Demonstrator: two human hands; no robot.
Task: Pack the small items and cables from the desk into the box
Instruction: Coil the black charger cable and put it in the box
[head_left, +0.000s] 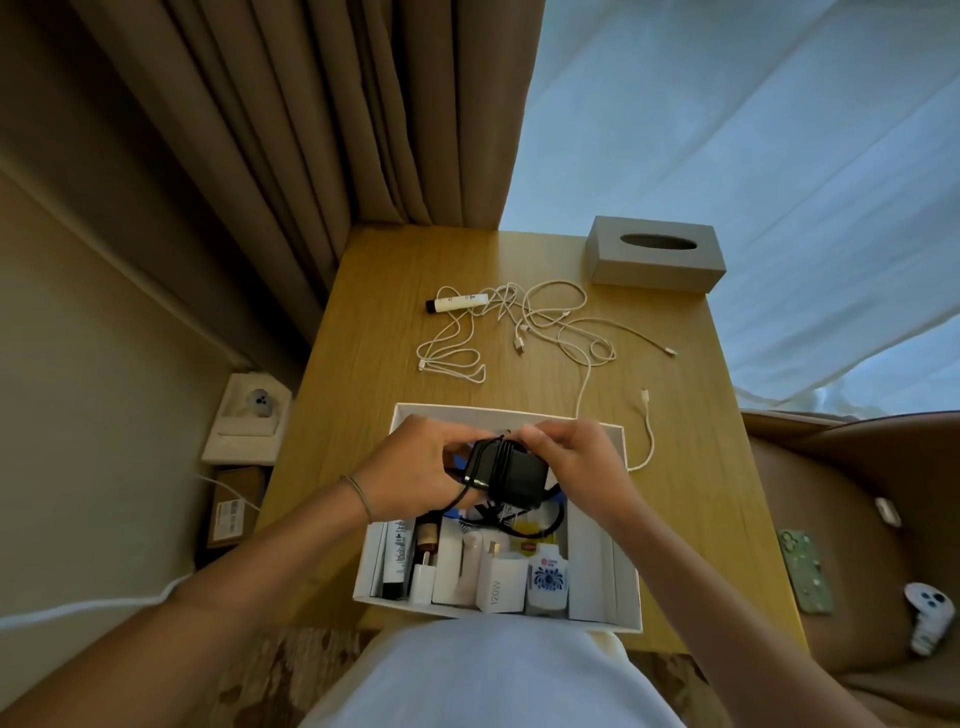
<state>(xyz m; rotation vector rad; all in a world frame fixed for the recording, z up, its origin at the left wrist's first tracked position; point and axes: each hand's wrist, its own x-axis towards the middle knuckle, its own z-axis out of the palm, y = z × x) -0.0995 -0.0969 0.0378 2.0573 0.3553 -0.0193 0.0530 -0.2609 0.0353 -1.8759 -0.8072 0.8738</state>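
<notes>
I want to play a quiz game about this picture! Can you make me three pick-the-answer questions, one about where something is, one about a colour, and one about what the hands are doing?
1. Where is the white tube with the black cap?
A. inside the box
B. on the desk beyond the box
C. on the chair

2. What colour are the loose cables on the desk?
A. white
B. red
C. green

3. What are the left hand and right hand doing?
A. resting flat on the desk
B. holding the tissue box
C. holding a black adapter with its cord over the white box

Answers: 1 B, it lies at the far end by the cables. 2 A, every loose cable is white. 3 C, both hands grip the adapter above the box.
</notes>
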